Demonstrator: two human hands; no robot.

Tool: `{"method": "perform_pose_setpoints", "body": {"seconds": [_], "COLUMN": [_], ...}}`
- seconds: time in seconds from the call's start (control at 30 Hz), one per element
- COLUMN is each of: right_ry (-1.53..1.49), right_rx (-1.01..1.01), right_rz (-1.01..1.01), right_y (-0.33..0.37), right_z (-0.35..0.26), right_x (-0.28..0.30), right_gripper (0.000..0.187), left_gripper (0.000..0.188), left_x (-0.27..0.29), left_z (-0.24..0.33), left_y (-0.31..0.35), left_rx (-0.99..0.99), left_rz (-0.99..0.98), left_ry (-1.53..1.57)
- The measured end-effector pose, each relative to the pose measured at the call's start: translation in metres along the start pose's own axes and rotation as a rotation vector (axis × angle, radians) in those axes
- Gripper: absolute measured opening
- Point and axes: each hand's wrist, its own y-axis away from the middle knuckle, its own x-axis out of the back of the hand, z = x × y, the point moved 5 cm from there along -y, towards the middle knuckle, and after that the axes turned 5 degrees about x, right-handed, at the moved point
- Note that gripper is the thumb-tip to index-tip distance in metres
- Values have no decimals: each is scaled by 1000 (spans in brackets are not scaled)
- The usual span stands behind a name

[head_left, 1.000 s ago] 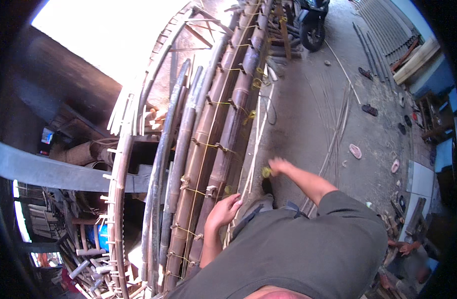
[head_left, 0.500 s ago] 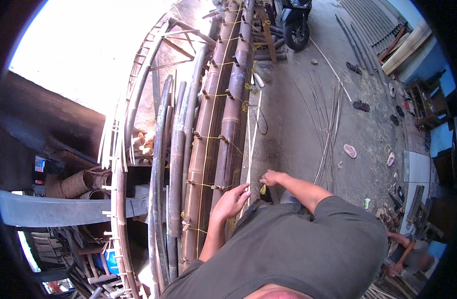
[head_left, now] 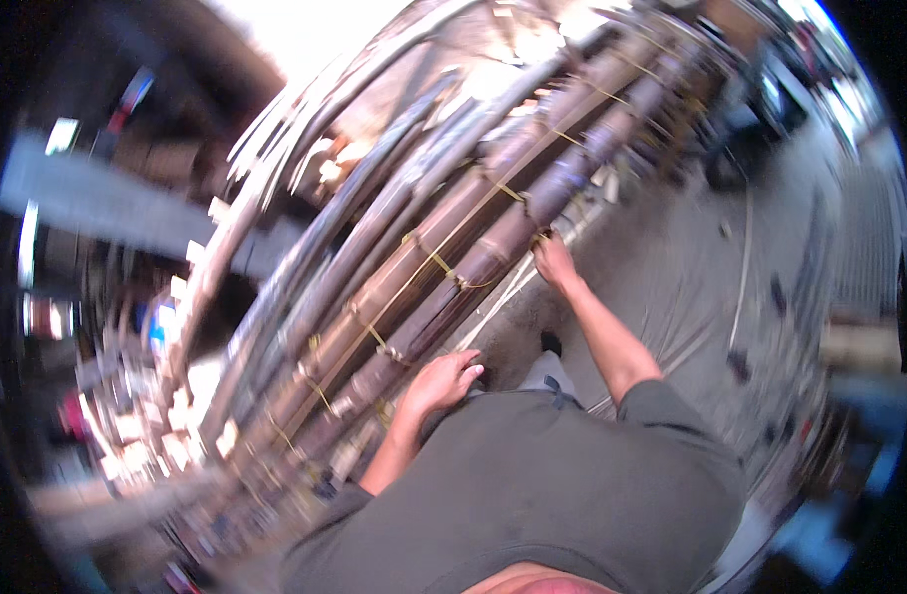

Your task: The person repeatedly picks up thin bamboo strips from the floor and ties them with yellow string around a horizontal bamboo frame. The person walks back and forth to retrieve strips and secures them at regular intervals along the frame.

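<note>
Two thick brown bamboo poles (head_left: 493, 247) run diagonally side by side, with yellow cord (head_left: 441, 265) tied across them at intervals. My left hand (head_left: 441, 382) is at the near side of the poles, fingers loosely curled at the lower end of a thin pale bamboo strip (head_left: 496, 309), which it appears to hold. Farther along, my right hand (head_left: 555, 261) is closed beside the nearer pole. A bit of yellow cord shows at its fingertips, though motion blur hides the exact grip.
More bamboo poles (head_left: 374, 183) lie beyond the tied pair, with a curved frame (head_left: 211, 257) at the left. A dark motorbike (head_left: 735, 153) stands at the upper right. Thin sticks lie on the concrete floor (head_left: 661, 262). Much of the surroundings is blurred.
The view has swung, so the poles now slant to the right. My right hand, with the yellow cord, has moved away from my body and up against the nearer pole. My left hand stays near the strip.
</note>
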Motion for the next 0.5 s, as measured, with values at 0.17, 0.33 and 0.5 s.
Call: {"method": "perform_pose_setpoints", "body": {"seconds": [0.17, 0.33, 0.5], "right_ry": [199, 218, -320], "right_rx": [-83, 210, -828], "right_rz": [-483, -663, -675], "right_y": [49, 66, 121], "right_z": [30, 105, 85], "right_x": [-53, -87, -121], "right_gripper": [47, 52, 59], "left_gripper": [45, 44, 43], "left_x": [-28, -56, -82], "left_z": [8, 14, -11], "left_y": [14, 68, 120], "left_rx": [107, 303, 390], "left_rz": [261, 384, 563], "left_ry": [138, 256, 419]}}
